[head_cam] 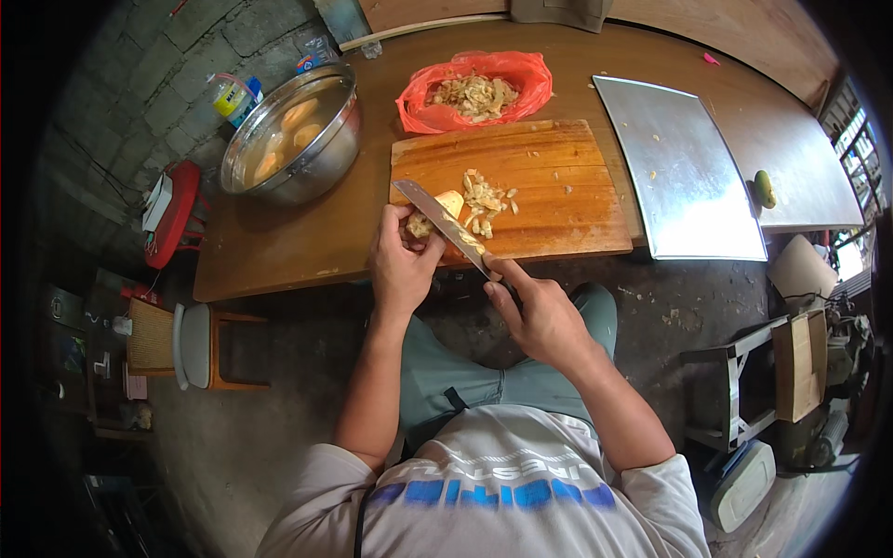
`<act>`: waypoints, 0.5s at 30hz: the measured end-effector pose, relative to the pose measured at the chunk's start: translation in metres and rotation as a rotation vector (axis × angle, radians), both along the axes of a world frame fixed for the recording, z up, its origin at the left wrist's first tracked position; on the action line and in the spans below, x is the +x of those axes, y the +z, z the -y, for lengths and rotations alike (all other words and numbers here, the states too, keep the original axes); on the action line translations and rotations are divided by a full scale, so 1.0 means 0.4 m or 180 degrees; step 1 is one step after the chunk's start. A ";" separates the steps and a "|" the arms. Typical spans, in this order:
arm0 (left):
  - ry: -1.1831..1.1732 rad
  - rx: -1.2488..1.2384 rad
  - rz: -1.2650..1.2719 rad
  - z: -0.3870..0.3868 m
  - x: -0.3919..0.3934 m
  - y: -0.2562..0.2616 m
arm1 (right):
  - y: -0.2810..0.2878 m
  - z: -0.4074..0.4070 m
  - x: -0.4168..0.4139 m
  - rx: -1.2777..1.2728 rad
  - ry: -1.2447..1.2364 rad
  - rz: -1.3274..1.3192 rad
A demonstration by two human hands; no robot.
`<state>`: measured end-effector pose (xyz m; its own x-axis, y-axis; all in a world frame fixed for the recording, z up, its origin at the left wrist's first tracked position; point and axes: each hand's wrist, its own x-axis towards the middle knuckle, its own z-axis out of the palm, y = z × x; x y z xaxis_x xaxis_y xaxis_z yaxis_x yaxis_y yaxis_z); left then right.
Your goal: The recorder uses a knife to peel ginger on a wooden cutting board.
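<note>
My left hand (406, 261) grips a partly peeled root vegetable (451, 203) over the near left edge of a wooden cutting board (579, 160). Across that piece lies the blade of a kitchen knife (436, 214), its dark handle held in my right hand (537, 310). Bits of pale peel stick to the blade. A small heap of peelings (483, 195) rests on the board, just right of the vegetable. Behind the board, an open red plastic bag (411, 104) holds many more peelings (476, 96).
At the left stands a large steel bowl (328, 164) with peeled pieces (298, 115) in liquid. A plastic bottle (230, 97) is behind it. Right of the board lies a metal sheet (684, 167), with a green fruit (765, 189) beyond. A chair (195, 345) stands lower left.
</note>
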<state>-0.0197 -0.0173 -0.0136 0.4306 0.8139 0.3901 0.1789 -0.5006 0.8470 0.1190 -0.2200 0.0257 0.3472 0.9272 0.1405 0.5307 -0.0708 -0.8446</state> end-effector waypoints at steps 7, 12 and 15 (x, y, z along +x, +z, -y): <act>-0.0064 0.0051 -0.0004 -0.013 0.002 -0.007 | -0.050 -0.071 0.003 -0.0177 -0.0169 0.0509; -0.0034 -0.0088 -0.0085 -0.003 -0.001 0.006 | -0.011 -0.123 0.006 -0.0350 -0.0179 0.0482; 0.0001 -0.0053 -0.0134 0.000 -0.003 0.004 | -0.014 -0.158 0.039 -0.0214 -0.0236 0.0417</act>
